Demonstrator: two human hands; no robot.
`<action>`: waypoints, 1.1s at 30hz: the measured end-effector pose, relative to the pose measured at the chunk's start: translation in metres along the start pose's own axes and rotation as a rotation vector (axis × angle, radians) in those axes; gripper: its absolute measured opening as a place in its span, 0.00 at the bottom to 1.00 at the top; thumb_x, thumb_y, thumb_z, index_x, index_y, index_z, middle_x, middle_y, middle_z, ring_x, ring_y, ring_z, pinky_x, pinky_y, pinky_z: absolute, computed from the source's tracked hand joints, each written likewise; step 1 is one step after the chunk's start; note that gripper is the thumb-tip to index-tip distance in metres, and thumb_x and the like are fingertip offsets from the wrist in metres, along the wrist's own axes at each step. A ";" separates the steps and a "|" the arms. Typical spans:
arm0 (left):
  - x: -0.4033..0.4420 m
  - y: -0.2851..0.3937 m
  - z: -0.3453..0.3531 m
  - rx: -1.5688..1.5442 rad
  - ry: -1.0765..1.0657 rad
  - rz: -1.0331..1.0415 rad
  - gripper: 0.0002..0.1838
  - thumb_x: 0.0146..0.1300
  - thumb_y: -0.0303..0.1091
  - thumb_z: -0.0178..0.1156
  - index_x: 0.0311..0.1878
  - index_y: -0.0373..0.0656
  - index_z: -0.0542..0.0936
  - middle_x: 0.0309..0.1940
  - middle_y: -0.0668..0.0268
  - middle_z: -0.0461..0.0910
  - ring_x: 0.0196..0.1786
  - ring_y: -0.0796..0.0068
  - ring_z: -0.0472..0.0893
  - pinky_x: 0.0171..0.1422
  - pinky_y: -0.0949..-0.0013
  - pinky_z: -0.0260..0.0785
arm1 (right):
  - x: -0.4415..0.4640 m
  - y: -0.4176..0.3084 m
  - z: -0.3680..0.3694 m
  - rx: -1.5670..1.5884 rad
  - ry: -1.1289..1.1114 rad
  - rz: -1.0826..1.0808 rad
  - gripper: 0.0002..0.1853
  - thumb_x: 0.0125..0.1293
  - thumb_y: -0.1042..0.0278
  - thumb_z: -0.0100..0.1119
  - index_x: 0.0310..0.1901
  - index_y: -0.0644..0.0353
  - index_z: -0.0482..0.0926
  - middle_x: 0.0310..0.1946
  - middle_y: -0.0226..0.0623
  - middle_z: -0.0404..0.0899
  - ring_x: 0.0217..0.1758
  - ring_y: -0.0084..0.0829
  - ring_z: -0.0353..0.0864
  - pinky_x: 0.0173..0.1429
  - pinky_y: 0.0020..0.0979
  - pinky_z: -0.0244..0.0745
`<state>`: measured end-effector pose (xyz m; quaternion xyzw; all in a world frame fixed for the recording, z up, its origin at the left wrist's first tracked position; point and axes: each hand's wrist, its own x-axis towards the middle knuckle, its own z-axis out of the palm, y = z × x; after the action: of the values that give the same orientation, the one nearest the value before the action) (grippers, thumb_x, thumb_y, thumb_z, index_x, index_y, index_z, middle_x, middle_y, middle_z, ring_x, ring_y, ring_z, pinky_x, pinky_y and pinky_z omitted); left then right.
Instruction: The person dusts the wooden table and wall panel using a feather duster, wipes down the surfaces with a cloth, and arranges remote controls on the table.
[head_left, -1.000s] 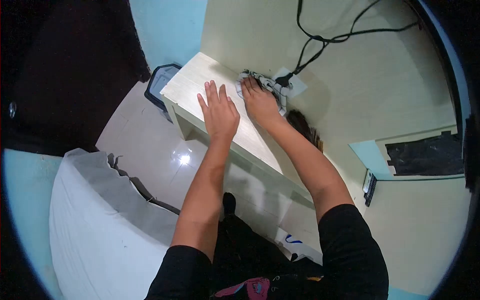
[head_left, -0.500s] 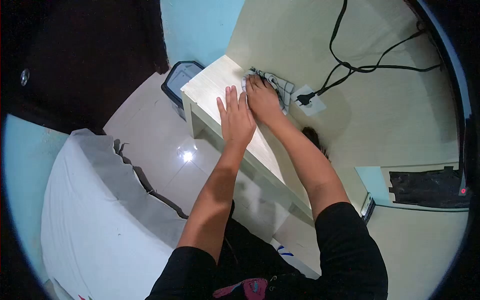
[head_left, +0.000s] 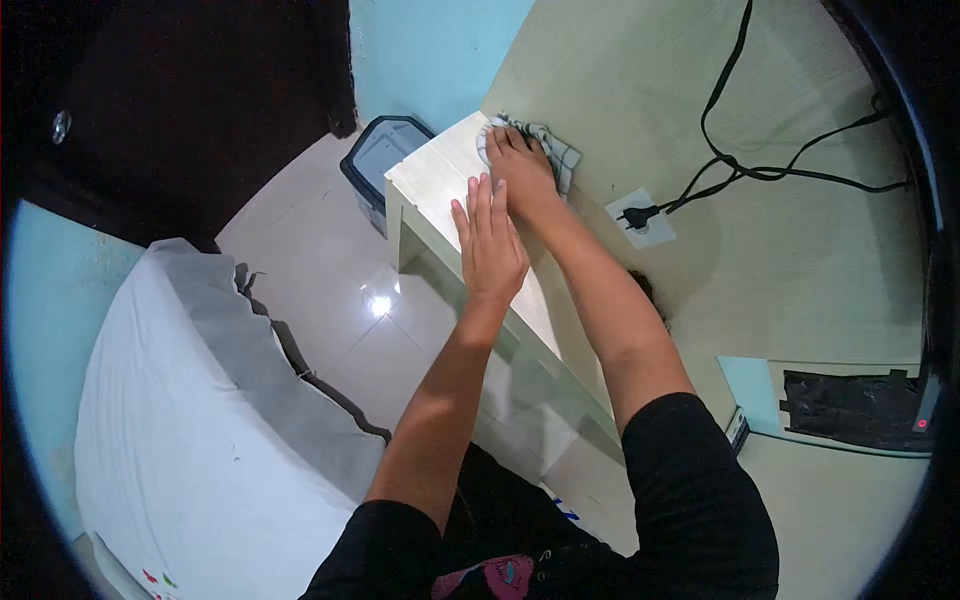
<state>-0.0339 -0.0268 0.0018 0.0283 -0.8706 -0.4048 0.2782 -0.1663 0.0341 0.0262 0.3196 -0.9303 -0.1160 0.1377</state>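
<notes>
A pale wooden shelf top (head_left: 435, 170) runs from the upper middle down to the right. On its far end, against the panel, lies a crumpled checked cloth (head_left: 560, 158). My right hand (head_left: 522, 175) presses on this cloth with its fingers extended, and its palm hides part of it. My left hand (head_left: 492, 245) is stretched flat over the shelf's front edge, fingers extended, with nothing held. It is close beside my right wrist.
A grey bin (head_left: 385, 160) stands on the floor beyond the shelf's end. A black plug (head_left: 638, 216) sits in a wall socket, with black cables (head_left: 745, 170) hanging above. A white-covered bed (head_left: 190, 430) is at left. A dark brush-like object (head_left: 645, 288) is partly hidden behind my right arm.
The view has shifted, so the shelf and socket sit differently in the frame. My right hand and the cloth have moved away from the socket, toward the shelf's far end.
</notes>
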 end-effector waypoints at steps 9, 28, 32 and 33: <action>-0.001 -0.003 -0.002 -0.077 0.019 0.003 0.26 0.76 0.29 0.43 0.75 0.35 0.63 0.79 0.47 0.57 0.84 0.46 0.51 0.85 0.36 0.34 | 0.017 -0.003 0.013 0.087 -0.072 0.041 0.35 0.68 0.62 0.54 0.74 0.67 0.64 0.75 0.44 0.66 0.79 0.40 0.62 0.76 0.46 0.64; -0.001 -0.005 -0.001 -0.141 0.056 0.003 0.25 0.78 0.35 0.42 0.74 0.35 0.65 0.78 0.46 0.60 0.84 0.45 0.52 0.85 0.37 0.33 | 0.038 -0.005 0.013 0.247 -0.123 0.065 0.38 0.67 0.67 0.54 0.79 0.56 0.59 0.80 0.34 0.58 0.82 0.40 0.57 0.80 0.50 0.60; -0.002 -0.004 0.001 -0.145 0.063 0.014 0.25 0.78 0.36 0.43 0.74 0.35 0.65 0.78 0.46 0.60 0.83 0.44 0.53 0.85 0.37 0.33 | 0.039 -0.004 0.026 0.284 -0.045 0.070 0.37 0.65 0.66 0.60 0.76 0.58 0.64 0.79 0.38 0.62 0.80 0.42 0.61 0.78 0.46 0.62; -0.003 -0.003 0.000 -0.151 0.067 0.013 0.26 0.78 0.36 0.43 0.74 0.35 0.65 0.78 0.45 0.60 0.83 0.44 0.53 0.85 0.37 0.33 | 0.038 -0.004 0.026 0.306 -0.037 0.080 0.38 0.63 0.67 0.62 0.76 0.56 0.65 0.78 0.38 0.63 0.79 0.42 0.61 0.78 0.46 0.62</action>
<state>-0.0320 -0.0280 -0.0013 0.0149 -0.8280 -0.4663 0.3112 -0.2009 0.0105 0.0071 0.2975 -0.9514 0.0268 0.0749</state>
